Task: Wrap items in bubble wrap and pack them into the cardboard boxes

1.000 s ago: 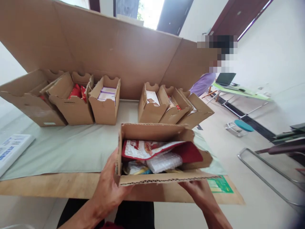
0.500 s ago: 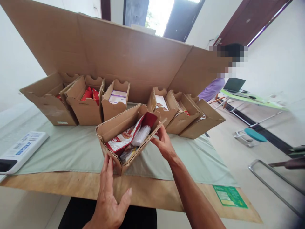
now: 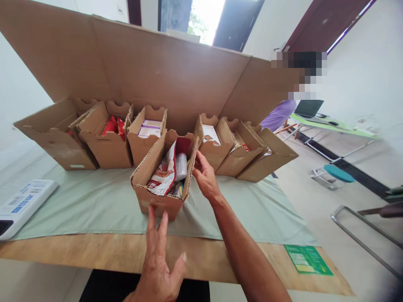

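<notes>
A narrow open-topped cardboard box (image 3: 163, 206) stands on the green cloth in front of me. Inside lie a red and white food pouch (image 3: 165, 172), a clear plastic-wrapped item (image 3: 181, 167) and small packets partly hidden at the right. My left hand (image 3: 162, 260) is open, its fingertips against the low front wall and its thumb spread to the right. Along the box's right side rests my right hand (image 3: 205, 176), open, fingers against the outer wall; some fingertips are hidden. Neither hand is wrapped around the box.
Cardboard boxes with red packets (image 3: 111, 126), purple-edged packs (image 3: 150, 128) and a white pack (image 3: 210, 134) line a tall cardboard panel (image 3: 163, 71). A white device (image 3: 30, 205) lies left, a green leaflet (image 3: 308, 260) front right. A person in purple (image 3: 281, 115) is behind the panel.
The box has turned to stand straighter, its far end swinging left and away from me between the two groups of boxes. Both hands have moved along with it.
</notes>
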Tool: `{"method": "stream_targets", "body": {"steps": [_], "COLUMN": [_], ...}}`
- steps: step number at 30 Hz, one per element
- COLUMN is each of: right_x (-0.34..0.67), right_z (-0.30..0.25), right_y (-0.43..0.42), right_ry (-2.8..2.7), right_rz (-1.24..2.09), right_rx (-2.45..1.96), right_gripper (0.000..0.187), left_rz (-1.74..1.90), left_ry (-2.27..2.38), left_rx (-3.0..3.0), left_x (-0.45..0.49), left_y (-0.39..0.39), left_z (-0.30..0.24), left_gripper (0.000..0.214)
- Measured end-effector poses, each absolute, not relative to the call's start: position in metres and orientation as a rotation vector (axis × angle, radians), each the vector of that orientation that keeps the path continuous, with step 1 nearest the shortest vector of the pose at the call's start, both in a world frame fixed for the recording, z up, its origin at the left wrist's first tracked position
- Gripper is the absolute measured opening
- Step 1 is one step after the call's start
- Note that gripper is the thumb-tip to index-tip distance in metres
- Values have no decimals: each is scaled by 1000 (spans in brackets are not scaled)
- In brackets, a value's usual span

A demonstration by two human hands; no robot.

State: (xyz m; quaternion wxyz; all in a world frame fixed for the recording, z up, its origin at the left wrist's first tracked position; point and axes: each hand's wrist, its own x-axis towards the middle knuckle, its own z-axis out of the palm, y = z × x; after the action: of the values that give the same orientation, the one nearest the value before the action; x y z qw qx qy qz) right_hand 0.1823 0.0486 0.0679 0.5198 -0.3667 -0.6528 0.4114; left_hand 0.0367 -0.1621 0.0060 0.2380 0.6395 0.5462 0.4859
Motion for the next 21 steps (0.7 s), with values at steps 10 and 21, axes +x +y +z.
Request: {"method": "stream_targets", "body": {"steps": [10,21], "right_x": [210,208], "right_z": [15,-25], "right_y": [27,18], "right_ry": [-1450,-1449], "right_rz": [1078,1077], "right_rx": [-1106,-1169], "right_gripper": [50,41], "left_rz": [1297,1250], "left_ry": [1359,1307], "left_rx": [1743,1561], "left_x": [61,80], "left_y": [-113,13], "left_z": [10,19], "left_gripper": [89,91]}}
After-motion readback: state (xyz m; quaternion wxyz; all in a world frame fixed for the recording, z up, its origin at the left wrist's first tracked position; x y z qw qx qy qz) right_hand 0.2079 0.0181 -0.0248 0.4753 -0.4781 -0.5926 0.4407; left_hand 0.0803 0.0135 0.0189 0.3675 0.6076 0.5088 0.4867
